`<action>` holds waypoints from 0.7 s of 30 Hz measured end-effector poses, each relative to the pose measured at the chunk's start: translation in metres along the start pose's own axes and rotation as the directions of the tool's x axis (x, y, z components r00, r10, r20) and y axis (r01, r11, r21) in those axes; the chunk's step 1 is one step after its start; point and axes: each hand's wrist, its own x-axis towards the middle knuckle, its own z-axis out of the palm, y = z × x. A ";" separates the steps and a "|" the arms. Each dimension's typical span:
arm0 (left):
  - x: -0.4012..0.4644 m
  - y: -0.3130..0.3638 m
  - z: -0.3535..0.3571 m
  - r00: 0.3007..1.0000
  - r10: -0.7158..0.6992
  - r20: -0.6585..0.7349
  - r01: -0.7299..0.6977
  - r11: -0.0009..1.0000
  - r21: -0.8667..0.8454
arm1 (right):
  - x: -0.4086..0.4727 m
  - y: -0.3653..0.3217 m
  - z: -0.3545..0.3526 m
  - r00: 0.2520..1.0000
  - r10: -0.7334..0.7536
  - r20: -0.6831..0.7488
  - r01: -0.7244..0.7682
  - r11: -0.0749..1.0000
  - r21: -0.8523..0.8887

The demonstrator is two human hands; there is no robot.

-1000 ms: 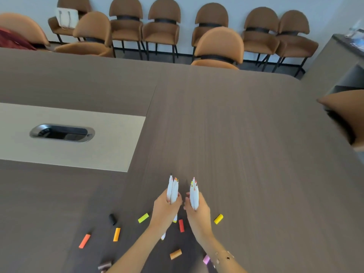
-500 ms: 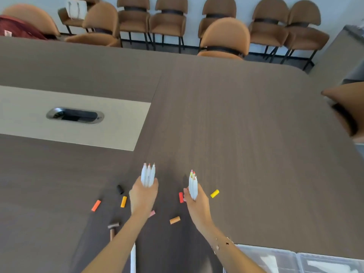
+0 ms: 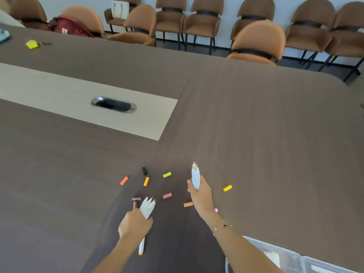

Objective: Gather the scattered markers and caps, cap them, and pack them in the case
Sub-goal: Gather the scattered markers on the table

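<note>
White markers (image 3: 147, 208) bunched in left hand (image 3: 135, 225), caps (image 3: 167, 195) beyond.

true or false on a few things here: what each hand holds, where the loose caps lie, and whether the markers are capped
1. The left hand grips a bundle of white markers. True.
2. The right hand is empty. False: it holds its own bundle of markers, tips up.
3. The markers in both hands are capped. False: bare coloured tips show on both bundles.
4. Loose caps lie on the table, among them a black cap and a yellow cap. True.
5. The yellow cap lies left of the left hand. False: it lies to the right of the right hand.
</note>
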 end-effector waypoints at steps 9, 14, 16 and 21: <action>-0.024 -0.011 0.024 0.997 -0.075 0.034 0.073 0.996 0.051 | -0.024 0.008 -0.009 0.999 -0.027 0.042 0.027 1.000 -0.005; -0.035 -0.017 0.030 0.999 -0.054 -0.004 0.054 0.999 -0.002 | -0.035 0.016 -0.017 0.998 0.012 0.060 -0.012 1.000 0.008; -0.039 -0.014 0.029 0.999 -0.042 0.011 0.043 0.999 -0.023 | -0.039 0.018 -0.018 0.998 0.016 0.062 -0.016 1.000 0.005; -0.041 0.026 0.020 0.996 0.085 -0.031 -0.091 0.947 -0.307 | -0.049 0.015 -0.024 0.996 -0.017 0.085 0.015 0.999 0.031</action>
